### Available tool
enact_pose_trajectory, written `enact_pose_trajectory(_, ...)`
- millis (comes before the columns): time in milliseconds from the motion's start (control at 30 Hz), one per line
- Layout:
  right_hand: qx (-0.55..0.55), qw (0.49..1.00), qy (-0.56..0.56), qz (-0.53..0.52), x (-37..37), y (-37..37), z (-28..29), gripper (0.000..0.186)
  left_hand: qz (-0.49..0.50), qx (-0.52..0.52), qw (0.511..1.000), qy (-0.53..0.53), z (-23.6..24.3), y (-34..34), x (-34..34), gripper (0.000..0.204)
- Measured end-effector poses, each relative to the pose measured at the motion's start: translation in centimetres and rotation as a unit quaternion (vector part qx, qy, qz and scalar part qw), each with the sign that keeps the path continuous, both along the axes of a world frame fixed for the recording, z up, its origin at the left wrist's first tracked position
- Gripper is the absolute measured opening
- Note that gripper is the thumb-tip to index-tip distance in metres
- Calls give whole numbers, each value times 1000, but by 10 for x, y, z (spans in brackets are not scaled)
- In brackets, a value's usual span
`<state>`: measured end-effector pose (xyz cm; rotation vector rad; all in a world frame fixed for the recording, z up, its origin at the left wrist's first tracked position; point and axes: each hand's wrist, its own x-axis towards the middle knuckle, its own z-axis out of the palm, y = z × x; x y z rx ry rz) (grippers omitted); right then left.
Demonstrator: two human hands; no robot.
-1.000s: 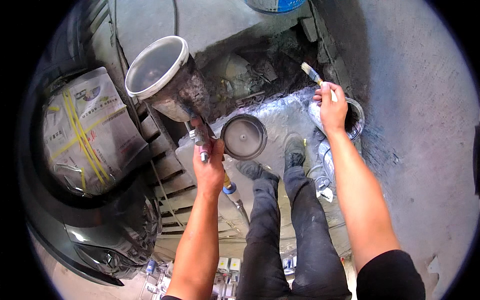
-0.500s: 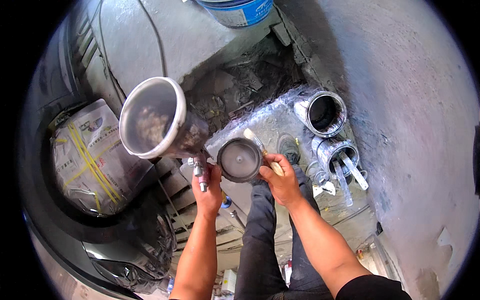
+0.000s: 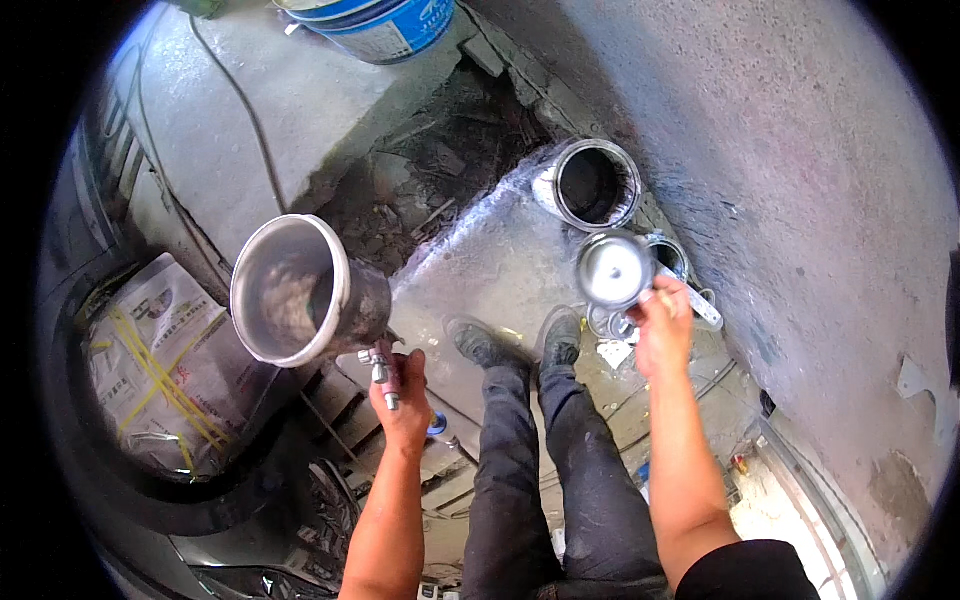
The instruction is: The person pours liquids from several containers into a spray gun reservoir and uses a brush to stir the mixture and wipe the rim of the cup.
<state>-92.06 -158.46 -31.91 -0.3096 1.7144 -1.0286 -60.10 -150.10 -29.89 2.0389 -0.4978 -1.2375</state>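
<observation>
My left hand is closed round a small reddish spray gun with metal fittings. A large translucent plastic cup with a pale rim sits on the gun, tilted so its open mouth shows. My right hand, at the right, pinches the edge of a round, shiny metal lid. The lid hangs above the cans by the wall and partly covers one of them. Whether the brush is still in my right fingers I cannot tell.
An open paint-crusted can stands by the wall. Behind the lid is a second can with a pale stick. A blue bucket stands at the far end. At left, a dark car body surrounds a plastic-wrapped wheel.
My right hand has moved right, away from the spray gun, with the lid. The lid now shows bright silver, and the brush no longer shows clearly. The view has shifted.
</observation>
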Motion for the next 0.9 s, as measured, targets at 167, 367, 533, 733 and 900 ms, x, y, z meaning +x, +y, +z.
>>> enact_pose_trajectory(167, -21, 886, 417, 204, -30, -57, -15, 31, 53, -24, 998, -15, -33, -4, -7, 16)
enact_pose_trajectory(367, -187, 709, 549, 401, -6, -91, -54, 33, -2, -53, 997, -52, -70, -3, 0, 24)
enact_pose_trajectory(533, -250, 637, 544, 485, -6, -84, -56, 30, -4, -14, 999, -30, -80, -17, -6, 35)
enact_pose_trajectory(733, -268, 638, 561, 454, -12, -78, -51, 32, 38, -24, 999, -7, -111, -36, -4, 38)
enact_pose_trajectory(900, -267, 658, 549, 440, -12, -70, -43, 35, -14, 53, 997, -60, -134, -39, 13, 26)
